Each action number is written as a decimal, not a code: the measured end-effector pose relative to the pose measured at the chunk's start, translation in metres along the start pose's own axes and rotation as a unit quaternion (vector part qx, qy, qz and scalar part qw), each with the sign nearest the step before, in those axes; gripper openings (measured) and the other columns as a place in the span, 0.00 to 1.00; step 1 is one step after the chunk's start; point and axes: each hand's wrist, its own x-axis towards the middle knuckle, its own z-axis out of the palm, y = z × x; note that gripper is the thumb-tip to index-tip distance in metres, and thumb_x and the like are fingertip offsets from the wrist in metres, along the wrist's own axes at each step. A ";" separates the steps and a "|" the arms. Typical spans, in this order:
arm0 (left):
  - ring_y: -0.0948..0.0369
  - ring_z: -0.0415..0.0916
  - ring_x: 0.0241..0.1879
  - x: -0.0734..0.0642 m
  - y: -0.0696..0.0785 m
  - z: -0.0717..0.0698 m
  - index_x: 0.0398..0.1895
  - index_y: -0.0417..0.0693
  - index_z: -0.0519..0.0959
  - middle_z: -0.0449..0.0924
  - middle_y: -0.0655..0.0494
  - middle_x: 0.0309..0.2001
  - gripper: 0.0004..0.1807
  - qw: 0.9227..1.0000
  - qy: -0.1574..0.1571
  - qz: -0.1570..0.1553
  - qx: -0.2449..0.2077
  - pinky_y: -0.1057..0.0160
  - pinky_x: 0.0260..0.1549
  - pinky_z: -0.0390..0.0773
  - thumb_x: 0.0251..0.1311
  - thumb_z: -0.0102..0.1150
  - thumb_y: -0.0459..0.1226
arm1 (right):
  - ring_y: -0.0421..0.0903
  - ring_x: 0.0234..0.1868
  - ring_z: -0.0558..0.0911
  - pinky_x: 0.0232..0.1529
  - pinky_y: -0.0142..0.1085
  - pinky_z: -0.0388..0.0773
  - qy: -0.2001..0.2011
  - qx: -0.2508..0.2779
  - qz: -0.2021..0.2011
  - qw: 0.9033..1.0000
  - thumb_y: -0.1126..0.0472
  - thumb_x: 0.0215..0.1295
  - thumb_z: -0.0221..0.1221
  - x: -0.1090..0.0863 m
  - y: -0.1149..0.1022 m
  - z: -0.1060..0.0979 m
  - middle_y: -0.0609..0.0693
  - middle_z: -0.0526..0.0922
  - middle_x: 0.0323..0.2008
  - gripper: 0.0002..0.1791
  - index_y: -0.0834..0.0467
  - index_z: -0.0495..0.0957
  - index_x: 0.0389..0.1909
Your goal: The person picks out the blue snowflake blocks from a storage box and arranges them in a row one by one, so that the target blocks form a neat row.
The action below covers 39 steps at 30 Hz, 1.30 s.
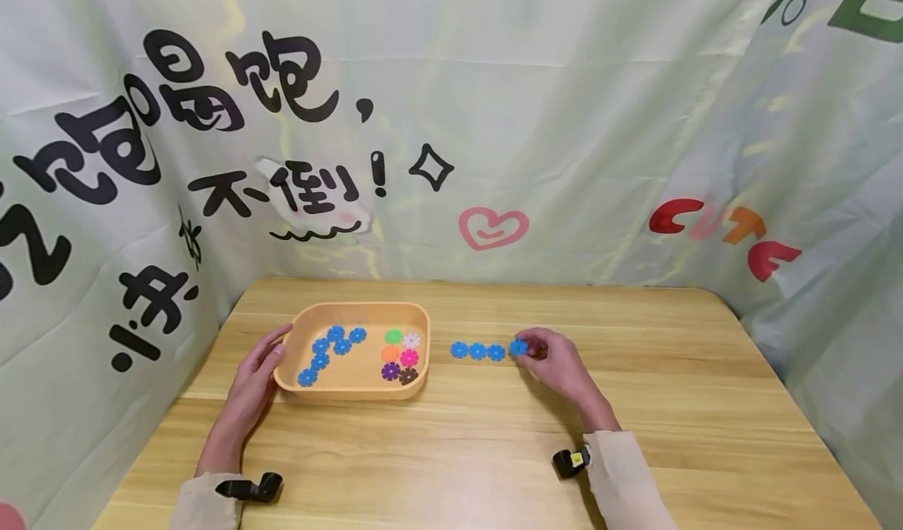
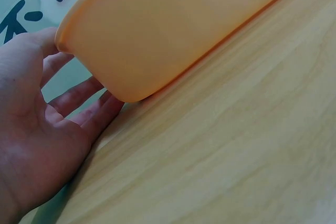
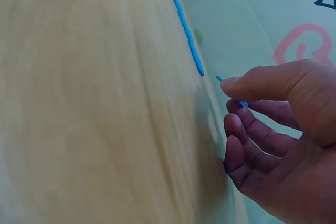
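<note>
My right hand [image 1: 560, 365] pinches a blue snowflake disc [image 1: 519, 347] between thumb and fingers, its other fingers curled loosely. In the right wrist view the held disc [image 3: 244, 103] is mostly covered by the thumb and fingertips. Left of it, three blue snowflake discs [image 1: 477, 350] lie flat in a row on the table, close together edge to edge. My left hand [image 1: 255, 377] holds the left end of an orange tray [image 1: 353, 394], the thumb at the rim and the fingers against the outer wall. Several blue discs [image 1: 320, 361] lie inside the tray's left half.
In the tray's right half are a green disc [image 1: 393, 335], a pale disc [image 1: 411, 340], an orange disc [image 1: 390, 353], a pink disc [image 1: 409, 357], a purple disc [image 1: 390, 371] and a brown disc [image 1: 408, 375]. A printed curtain [image 1: 564, 138] hangs behind the wooden table [image 1: 437, 451].
</note>
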 end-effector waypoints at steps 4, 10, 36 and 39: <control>0.69 0.71 0.59 0.001 0.000 0.000 0.79 0.48 0.61 0.57 0.42 0.74 0.31 1.000 -0.001 0.002 -0.003 0.75 0.52 0.76 0.79 0.48 0.50 | 0.48 0.37 0.78 0.35 0.34 0.77 -0.008 -0.015 0.010 1.000 0.72 0.63 0.68 -0.001 0.001 0.001 0.53 0.82 0.37 0.16 0.65 0.82 0.52; 0.69 0.72 0.58 0.001 -0.001 0.000 0.79 0.47 0.62 0.58 0.43 0.73 0.31 1.000 -0.002 0.005 -0.009 0.74 0.52 0.77 0.80 0.48 0.49 | 0.48 0.37 0.77 0.36 0.37 0.76 -0.016 -0.028 0.013 0.999 0.71 0.64 0.67 -0.002 0.002 0.003 0.54 0.81 0.38 0.15 0.65 0.83 0.51; 0.70 0.70 0.59 0.000 -0.002 -0.001 0.79 0.48 0.61 0.56 0.41 0.74 0.31 1.000 0.000 0.001 -0.003 0.75 0.52 0.76 0.80 0.47 0.50 | 0.48 0.36 0.72 0.36 0.40 0.71 -0.007 -0.065 0.005 0.998 0.69 0.64 0.68 0.003 0.004 0.009 0.55 0.78 0.41 0.14 0.64 0.84 0.51; 0.70 0.70 0.59 0.000 -0.001 0.000 0.79 0.48 0.61 0.56 0.42 0.75 0.31 1.000 0.000 -0.001 -0.001 0.75 0.52 0.76 0.80 0.47 0.50 | 0.48 0.36 0.72 0.37 0.40 0.72 -0.008 -0.064 0.005 0.998 0.69 0.64 0.68 0.003 0.005 0.008 0.55 0.78 0.42 0.15 0.64 0.84 0.51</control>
